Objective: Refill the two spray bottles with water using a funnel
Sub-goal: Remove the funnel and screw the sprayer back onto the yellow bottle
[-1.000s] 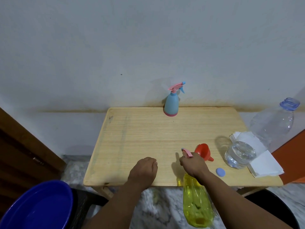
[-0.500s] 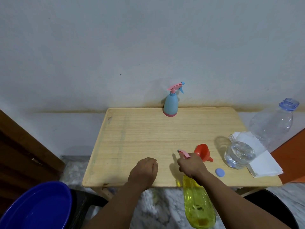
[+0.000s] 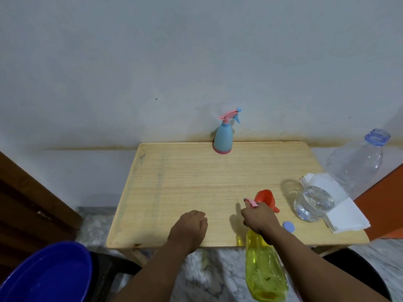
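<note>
Head view: the right hand (image 3: pixel 259 219) grips the neck of a yellow spray bottle (image 3: pixel 265 269), fingers curled round it just under its pink trigger (image 3: pixel 250 202). The bottle hangs at the near edge of the desk (image 3: pixel 185 184), its body below the desk top and tilted toward the viewer. The left hand (image 3: pixel 189 228) rests on the desk near the front edge, fingers curled in a loose fist, holding nothing. A red funnel (image 3: pixel 266 198) lies on its side just beyond the right hand. A small blue cap (image 3: pixel 288 226) lies right of that hand. Farther right, a clear water bottle (image 3: pixel 340 179), uncapped, stands on white napkins (image 3: pixel 344 216). A blue spray bottle (image 3: pixel 224 136) with a pink head stands upright at the far edge by the wall. A blue basin (image 3: pixel 43 275) sits near left, below the desk.
</note>
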